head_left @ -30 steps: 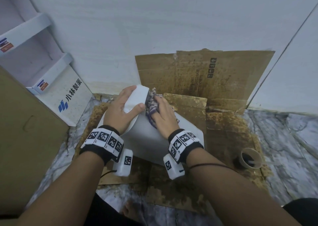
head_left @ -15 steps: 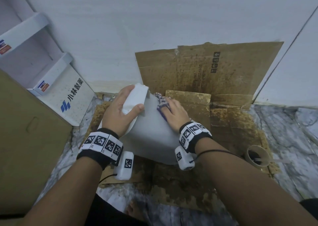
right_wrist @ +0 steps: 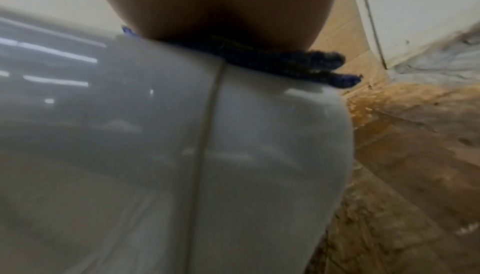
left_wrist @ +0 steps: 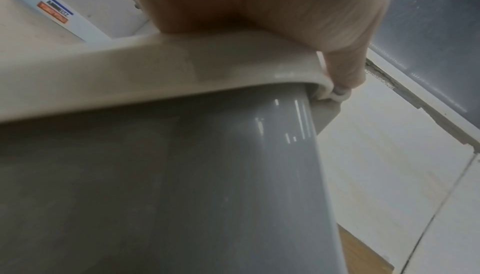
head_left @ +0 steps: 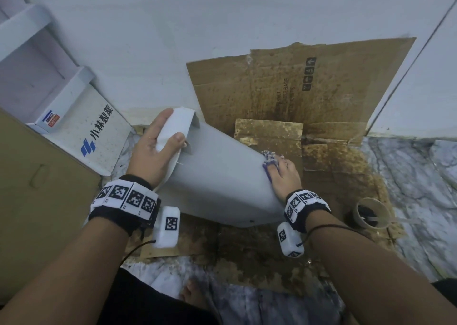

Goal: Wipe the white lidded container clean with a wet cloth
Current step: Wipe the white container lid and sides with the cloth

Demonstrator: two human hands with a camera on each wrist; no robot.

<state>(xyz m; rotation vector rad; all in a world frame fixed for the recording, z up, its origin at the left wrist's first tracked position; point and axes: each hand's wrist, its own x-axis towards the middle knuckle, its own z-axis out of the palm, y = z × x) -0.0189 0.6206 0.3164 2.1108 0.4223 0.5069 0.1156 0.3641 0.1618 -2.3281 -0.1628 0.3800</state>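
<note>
The white lidded container lies tilted on its side on stained cardboard, lid end toward the far left. My left hand grips the raised white lid between thumb and fingers; the left wrist view shows the lid rim above the glossy body. My right hand holds a bunched blue-and-white cloth against the container's right flank. In the right wrist view the cloth is squeezed between my palm and the container. The fingers there are hidden.
A white printed box and a brown carton stand close on the left. A cardboard sheet leans on the wall behind. A roll of tape lies at the right on the marble floor. My bare foot is below.
My right hand has slid the cloth from beside the lid down the container's right side, toward its base. The left hand keeps its hold on the lid.
</note>
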